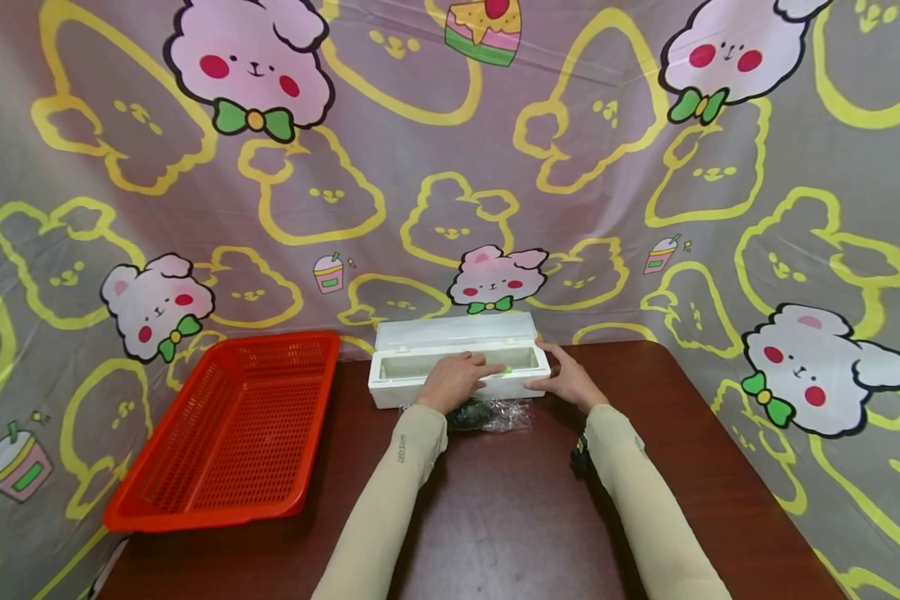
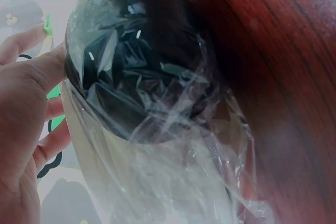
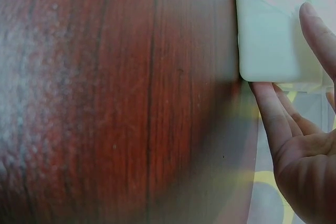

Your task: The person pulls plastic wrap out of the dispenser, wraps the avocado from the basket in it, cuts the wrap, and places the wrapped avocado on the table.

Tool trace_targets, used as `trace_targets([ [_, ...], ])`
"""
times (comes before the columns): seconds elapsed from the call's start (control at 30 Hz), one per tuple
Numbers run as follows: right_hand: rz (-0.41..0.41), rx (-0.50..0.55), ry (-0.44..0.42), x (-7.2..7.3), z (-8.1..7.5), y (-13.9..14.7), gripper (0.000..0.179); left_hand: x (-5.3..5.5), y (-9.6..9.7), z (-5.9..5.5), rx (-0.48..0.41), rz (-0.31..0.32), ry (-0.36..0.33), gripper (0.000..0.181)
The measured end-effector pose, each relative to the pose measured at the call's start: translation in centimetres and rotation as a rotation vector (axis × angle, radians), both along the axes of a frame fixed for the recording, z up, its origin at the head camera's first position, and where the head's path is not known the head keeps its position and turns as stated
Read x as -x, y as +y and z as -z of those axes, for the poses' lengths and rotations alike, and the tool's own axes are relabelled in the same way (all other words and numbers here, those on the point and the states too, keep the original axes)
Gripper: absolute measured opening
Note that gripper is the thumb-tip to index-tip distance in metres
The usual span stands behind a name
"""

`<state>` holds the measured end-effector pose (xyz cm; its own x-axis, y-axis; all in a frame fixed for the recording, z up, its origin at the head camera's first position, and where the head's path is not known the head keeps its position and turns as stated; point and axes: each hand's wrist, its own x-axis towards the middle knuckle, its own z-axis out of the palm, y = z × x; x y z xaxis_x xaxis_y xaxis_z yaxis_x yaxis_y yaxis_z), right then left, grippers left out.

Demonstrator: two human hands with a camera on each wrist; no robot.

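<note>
A long white box [image 1: 427, 392] stands on the table with its see-through lid [image 1: 457, 330] raised at the back. My left hand [image 1: 453, 382] reaches over the front wall into it, fingers stretched to the right. A small green piece [image 1: 507, 369] lies at its fingertips; its kind is too small to tell. My right hand [image 1: 570, 382] holds the box's right end, thumb on the front and fingers round the end, as the right wrist view also shows. Before the box lies a dark, rounded, shiny thing [image 2: 142, 61] in clear plastic wrap [image 2: 173, 166], under my left wrist.
A red plastic basket [image 1: 317, 433] stands to the left on the brown wooden table [image 1: 510, 517]. Behind and at both sides hangs a cartoon-printed cloth [image 1: 390, 167], close to the table's back edge.
</note>
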<state>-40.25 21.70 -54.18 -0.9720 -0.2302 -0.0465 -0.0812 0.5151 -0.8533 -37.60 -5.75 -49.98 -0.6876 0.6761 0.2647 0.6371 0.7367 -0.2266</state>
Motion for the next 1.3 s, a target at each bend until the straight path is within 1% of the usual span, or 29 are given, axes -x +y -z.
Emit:
trace_targets([
  [0.2,0.005,0.002,0.0,-0.1,-0.1,-0.1,0.097,0.0,-0.1,-0.1,0.009,-0.004,-0.01,0.05],
  [0.4,0.009,-0.004,0.004,-0.1,0.0,-0.1,0.098,0.0,-0.3,-0.2,-0.006,0.012,-0.026,0.049],
  [0.6,-0.006,0.007,0.009,-0.1,0.1,0.0,0.098,0.1,-0.9,0.1,-0.008,0.026,-0.01,0.048],
  [0.67,-0.012,0.016,0.003,-0.1,0.1,0.0,0.099,0.2,-1.1,0.2,-0.013,0.026,-0.014,0.047],
  [0.83,-0.006,0.018,0.006,-0.2,0.0,0.2,0.1,0.2,-1.6,0.3,-0.053,0.046,-0.026,0.045],
  [0.97,0.009,-0.005,0.002,-0.4,-0.2,0.3,0.1,0.3,-2.0,0.4,-0.05,0.056,-0.019,0.045],
  [1.07,0.003,-0.005,-0.001,-0.6,-0.4,0.2,0.1,0.3,-2.3,0.4,-0.038,0.052,-0.019,0.045],
  [1.2,-0.005,0.009,0.0,-0.5,-0.4,0.1,0.1,0.2,-2.8,0.5,-0.04,0.046,-0.012,0.045],
  [1.3,-0.001,-0.007,0.006,-0.4,-0.3,0.2,0.1,0.1,-3.2,0.5,-0.038,0.054,0.003,0.045],
])
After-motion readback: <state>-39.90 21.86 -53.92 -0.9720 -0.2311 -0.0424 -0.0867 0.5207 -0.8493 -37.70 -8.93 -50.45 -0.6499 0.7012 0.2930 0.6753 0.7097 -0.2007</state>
